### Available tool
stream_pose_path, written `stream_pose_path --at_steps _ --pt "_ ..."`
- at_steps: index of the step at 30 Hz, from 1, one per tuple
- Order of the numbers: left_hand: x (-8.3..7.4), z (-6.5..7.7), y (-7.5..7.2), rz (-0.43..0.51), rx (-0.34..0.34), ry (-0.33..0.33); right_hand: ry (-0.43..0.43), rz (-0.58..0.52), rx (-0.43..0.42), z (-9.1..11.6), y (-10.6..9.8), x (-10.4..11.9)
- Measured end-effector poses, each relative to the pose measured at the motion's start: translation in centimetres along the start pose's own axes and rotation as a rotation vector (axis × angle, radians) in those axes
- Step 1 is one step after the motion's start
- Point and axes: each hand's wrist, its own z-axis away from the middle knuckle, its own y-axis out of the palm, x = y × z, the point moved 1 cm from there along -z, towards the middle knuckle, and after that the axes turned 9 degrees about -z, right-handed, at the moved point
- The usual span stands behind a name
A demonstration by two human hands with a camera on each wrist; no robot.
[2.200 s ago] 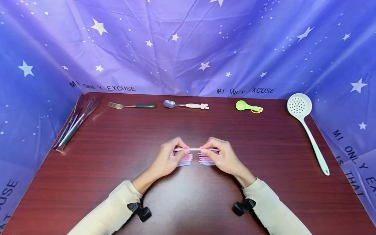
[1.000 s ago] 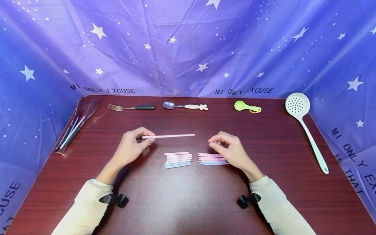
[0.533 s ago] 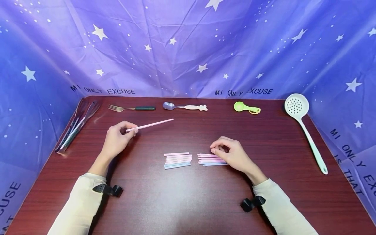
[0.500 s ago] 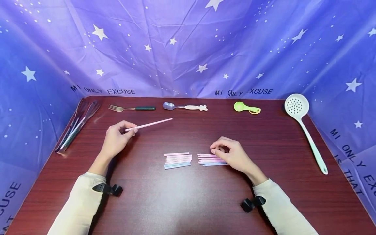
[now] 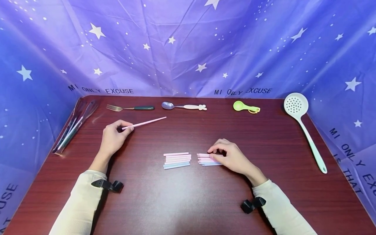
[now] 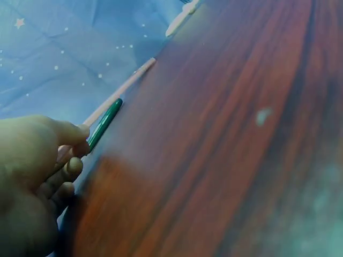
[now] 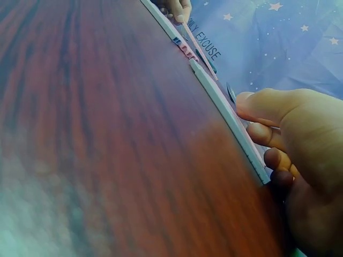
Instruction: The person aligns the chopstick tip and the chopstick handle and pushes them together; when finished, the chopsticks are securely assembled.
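Landmark: fork. Left hand, on the fork's near side: thumb and fingers pinch a pink stick near one end; its free length juts right beyond the fingertips. Right hand, well right of the fork: fingers bent at the right row of sticks; cannot tell whether they pinch any.

- My left grip pinches a pale pink stick that points up and away to the right.
- A green handle shows just beside the stick.
- A white handle lies farther off, near the top edge.
- Red-brown tabletop fills the right; blue starry cloth hangs behind.
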Motion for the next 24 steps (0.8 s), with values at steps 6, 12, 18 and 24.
stream_pose_path --at_steps 6,12,18,24 --pt "-0.17 -0.24 0.27 -0.028 -0.023 0.066 -0.028 0.052 0.017 0.01 0.07 0.08" --pt "-0.38 -0.67 0.54 -0.052 -0.013 0.073 -0.041 0.082 0.018 0.01 0.12 0.33" --pt "-0.37 -0.84 0.70 -0.065 -0.001 0.068 -0.044 0.082 0.014 0.02 0.20 0.13" --pt "-0.32 -0.71 0.71 -0.058 -0.004 0.062 -0.044 0.081 0.014 -0.08 0.30 0.08"
